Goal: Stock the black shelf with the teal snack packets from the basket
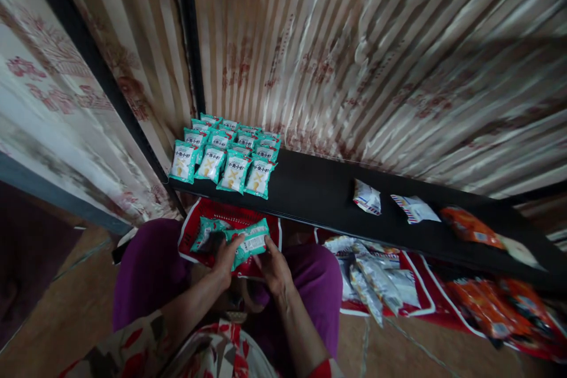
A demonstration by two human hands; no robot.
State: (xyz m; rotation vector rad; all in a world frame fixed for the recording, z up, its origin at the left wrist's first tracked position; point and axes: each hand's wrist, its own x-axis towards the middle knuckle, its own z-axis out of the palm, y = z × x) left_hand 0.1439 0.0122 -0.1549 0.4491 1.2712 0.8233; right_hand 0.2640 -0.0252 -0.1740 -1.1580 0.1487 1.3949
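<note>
Between my two hands is a teal snack bag [253,240], held just above a red basket [185,230]. My left hand [227,258] grips its left end, thumb on top. At the opposite end, my right hand [275,266] closes on the edge with thumb and fingers. Another teal bag [207,230] lies in the basket, beside my left hand and partly covered. On the black shelf [310,180] above, several matching teal and white bags [234,171] stand in rows at the left end.
Farther right on the shelf lie two white striped packets [367,197] and an orange packet [472,225]. Below, one red basket [423,292] holds silvery packets [376,277]; another holds orange packets [482,304]. A pleated curtain [310,59] hangs behind, with dark posts [190,29] at left.
</note>
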